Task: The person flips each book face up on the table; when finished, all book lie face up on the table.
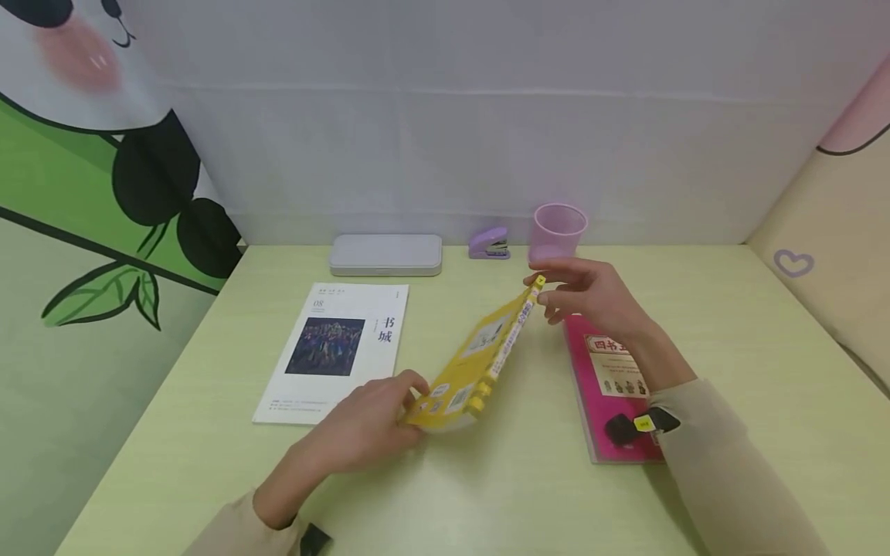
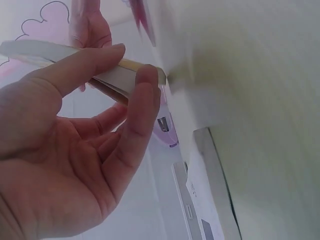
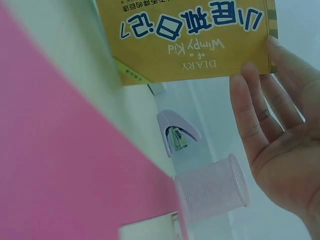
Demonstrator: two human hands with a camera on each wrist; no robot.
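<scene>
A yellow paperback (image 1: 480, 351) is tilted up off the pale green desk (image 1: 487, 494), its spine running from near left to far right. My left hand (image 1: 406, 405) pinches its near lower corner; in the left wrist view the thumb and fingers (image 2: 142, 100) close on the book's edge (image 2: 117, 77). At the far upper corner my right hand (image 1: 552, 293) holds it between thumb and fingers. The right wrist view shows the cover (image 3: 185, 35) with those fingers (image 3: 260, 105) against its edge.
A white magazine (image 1: 334, 351) lies left of the book, and a pink book (image 1: 612, 386) lies to the right under my right forearm. Along the back wall stand a grey pencil case (image 1: 385, 255), a purple stapler (image 1: 489, 243) and a pink mesh cup (image 1: 558, 232).
</scene>
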